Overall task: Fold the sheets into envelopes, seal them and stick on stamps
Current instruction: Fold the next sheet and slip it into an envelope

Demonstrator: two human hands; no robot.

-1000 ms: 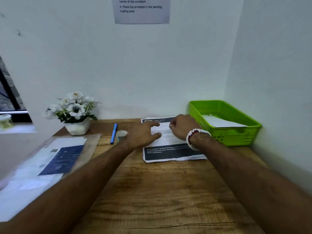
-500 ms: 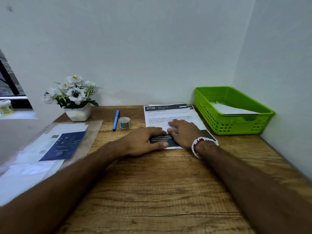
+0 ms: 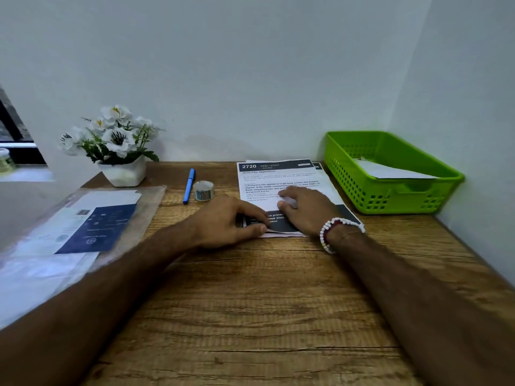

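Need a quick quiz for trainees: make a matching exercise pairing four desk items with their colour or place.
Items: 1 pen; 2 basket; 3 flower pot; 4 printed sheets.
Descriptions: A green, by the right wall; B white, holding flowers; C under the left hand and right hand; D blue, beside the tape roll.
Pairs: 1-D, 2-A, 3-B, 4-C.

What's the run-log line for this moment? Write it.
fold: not started | left grip: pinches near corner of top sheet | right grip: flat on it | stamp roll: untouched
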